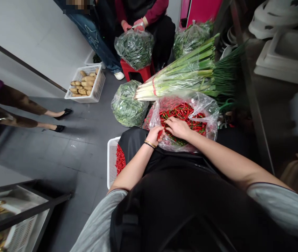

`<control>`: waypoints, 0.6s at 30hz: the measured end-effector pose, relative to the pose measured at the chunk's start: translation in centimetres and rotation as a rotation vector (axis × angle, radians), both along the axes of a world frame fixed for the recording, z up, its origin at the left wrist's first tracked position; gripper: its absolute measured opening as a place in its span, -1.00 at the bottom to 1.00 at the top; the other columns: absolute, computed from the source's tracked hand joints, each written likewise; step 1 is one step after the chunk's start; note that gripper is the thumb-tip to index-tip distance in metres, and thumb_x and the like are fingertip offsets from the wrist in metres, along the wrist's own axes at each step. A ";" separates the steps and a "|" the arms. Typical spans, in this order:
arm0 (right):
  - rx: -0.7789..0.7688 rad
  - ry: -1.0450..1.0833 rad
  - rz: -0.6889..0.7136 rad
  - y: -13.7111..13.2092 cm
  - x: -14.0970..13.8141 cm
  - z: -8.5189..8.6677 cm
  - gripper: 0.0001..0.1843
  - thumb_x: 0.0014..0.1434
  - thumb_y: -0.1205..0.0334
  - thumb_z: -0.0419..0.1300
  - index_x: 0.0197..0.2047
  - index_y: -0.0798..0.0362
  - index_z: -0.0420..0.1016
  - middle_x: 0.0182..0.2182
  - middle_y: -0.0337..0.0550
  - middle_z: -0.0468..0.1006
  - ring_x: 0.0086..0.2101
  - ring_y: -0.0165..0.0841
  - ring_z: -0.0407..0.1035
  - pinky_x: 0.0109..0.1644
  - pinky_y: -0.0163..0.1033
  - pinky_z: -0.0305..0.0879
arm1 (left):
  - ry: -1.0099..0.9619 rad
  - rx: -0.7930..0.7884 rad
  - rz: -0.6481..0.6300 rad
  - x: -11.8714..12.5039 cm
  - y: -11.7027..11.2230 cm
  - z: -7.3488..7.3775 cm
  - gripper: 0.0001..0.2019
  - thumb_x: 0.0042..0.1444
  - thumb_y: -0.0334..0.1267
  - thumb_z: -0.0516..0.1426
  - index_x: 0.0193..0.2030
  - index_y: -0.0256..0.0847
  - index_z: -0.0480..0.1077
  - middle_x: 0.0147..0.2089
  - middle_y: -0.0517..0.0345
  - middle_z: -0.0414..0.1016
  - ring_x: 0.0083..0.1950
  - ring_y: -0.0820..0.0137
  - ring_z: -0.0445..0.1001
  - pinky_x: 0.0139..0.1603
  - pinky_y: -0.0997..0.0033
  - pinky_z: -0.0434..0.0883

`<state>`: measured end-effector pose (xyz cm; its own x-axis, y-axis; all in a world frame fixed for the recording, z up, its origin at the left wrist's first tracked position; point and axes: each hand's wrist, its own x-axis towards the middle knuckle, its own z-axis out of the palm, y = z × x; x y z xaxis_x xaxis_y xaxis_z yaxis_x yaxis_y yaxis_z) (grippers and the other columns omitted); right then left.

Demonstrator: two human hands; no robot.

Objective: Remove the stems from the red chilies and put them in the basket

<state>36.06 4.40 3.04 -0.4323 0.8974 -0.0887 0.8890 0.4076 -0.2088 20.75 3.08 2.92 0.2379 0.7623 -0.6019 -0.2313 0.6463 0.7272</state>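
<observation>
My left hand (156,135) is closed on red chili peppers (160,134), whose tips show between the fingers. Beside it, at the near left of an open clear plastic bag (209,108), my right hand (177,127) bends its fingers toward the left hand. Whatever those fingertips pinch is too small to make out. Red chilies with green stems (183,111) fill the bag, which rests against my lap. By my left thigh stands a white basket (111,164) with loose red chilies (120,160) in it, partly hidden by my apron and forearm.
Beyond the bag lie a bundle of leeks (175,75) and bagged greens (129,103). A seated person in pink gloves holds another bag of greens (134,47) on a red stool (145,71). Potatoes fill a white crate (100,85). Another person's legs (25,101) are at left; a metal counter (259,129) is right.
</observation>
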 end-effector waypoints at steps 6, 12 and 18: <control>-0.092 -0.114 0.052 0.4 -0.2 -1.7 -0.64 0.28 0.11 -0.04 -0.10 0.08 0.52 -0.09 0.10 0.43 -0.15 -0.17 0.40 -0.26 -0.22 0.25 | -0.039 -0.085 0.121 -0.8 0.3 -0.2 -0.81 -0.03 -0.17 0.08 -0.48 -0.25 0.22 -0.53 0.06 0.47 -0.58 0.46 0.41 -0.67 0.58 0.21; -0.063 0.159 -0.226 2.1 6.2 -0.8 -0.69 0.20 0.01 0.10 -0.25 0.06 0.52 -0.32 -0.10 0.53 -0.32 -0.29 0.42 -0.25 -0.26 0.24 | -0.174 -0.002 -0.034 -0.4 0.1 -0.3 -0.75 -0.11 -0.15 0.19 -0.39 -0.26 0.27 -0.52 0.11 0.50 -0.61 0.46 0.41 -0.65 0.53 0.30; -0.149 0.303 -0.336 1.1 9.3 -0.5 -0.66 0.14 0.12 0.17 -0.04 0.10 0.47 -0.32 -0.10 0.59 -0.33 -0.28 0.45 -0.21 -0.24 0.28 | -0.105 0.039 -0.160 0.3 -0.2 -0.7 -0.66 -0.20 -0.14 0.32 -0.34 -0.31 0.37 -0.60 0.25 0.38 -0.70 0.61 0.23 -0.70 0.62 0.13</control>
